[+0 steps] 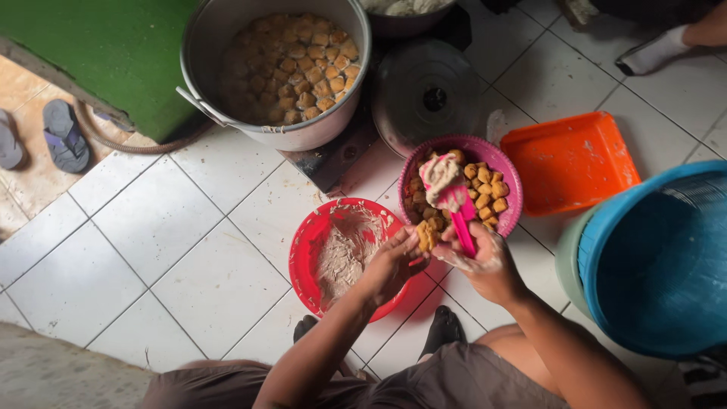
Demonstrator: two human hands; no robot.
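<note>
Item: tofu puff being stuffed with paste, over the red bowl (pixel 318 254).

Left hand (pixel 394 261), above the red bowl's right rim, fingers curled and pinching one golden tofu puff (pixel 426 236). Right hand (pixel 485 261), just right of the bowl, fingers closed round the handle of a pink spatula (pixel 463 220) whose blade carries a lump of pale paste (pixel 441 176). The red bowl shows only smears of the same paste. Just beyond the bowl to its right, a pink basket (pixel 509 170) with more puffs; farther behind the bowl, a large metal pot (pixel 333 125) of puffs; well to its right, an orange tray (pixel 569 163) and a blue bucket (pixel 651 265). Step judged: filling under way. Next move would call for steadying the puff and pressing paste off the blade into it.
</note>
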